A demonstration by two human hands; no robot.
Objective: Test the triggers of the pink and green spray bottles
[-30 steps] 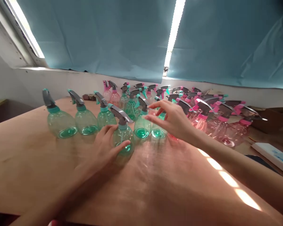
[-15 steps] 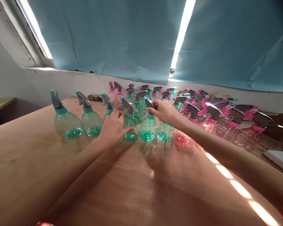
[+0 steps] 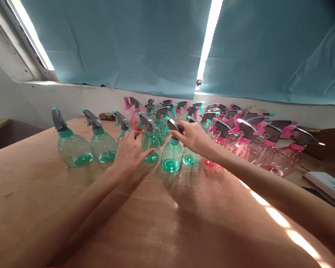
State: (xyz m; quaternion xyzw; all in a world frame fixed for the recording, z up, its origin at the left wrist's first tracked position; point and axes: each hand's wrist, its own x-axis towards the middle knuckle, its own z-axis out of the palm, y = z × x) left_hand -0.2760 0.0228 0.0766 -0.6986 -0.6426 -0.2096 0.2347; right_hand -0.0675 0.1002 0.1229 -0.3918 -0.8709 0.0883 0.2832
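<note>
My right hand (image 3: 194,137) grips the dark grey spray head of a green spray bottle (image 3: 171,154), thumb and fingers closed on it. This bottle stands upright, slightly nearer to me than its neighbours. My left hand (image 3: 130,150) is open, its thumb stretched out to the right. It hides most of a green spray bottle (image 3: 122,123) behind it; I cannot tell whether it touches that bottle. Between my hands stands one more green bottle (image 3: 151,143). Beyond my right wrist is another green bottle (image 3: 190,158), partly covered.
Two green spray bottles (image 3: 75,149) stand at the left of the wooden table (image 3: 145,219). Several pink spray bottles (image 3: 241,145) crowd the right, with more pink and green ones behind. A white box-like object (image 3: 326,184) lies far right. A blue curtain (image 3: 128,44) hangs at the back.
My right hand has drawn the gripped spray bottle a little towards me, out of line with its neighbours. The left hand has hardly moved. The whole view has shifted slightly.
</note>
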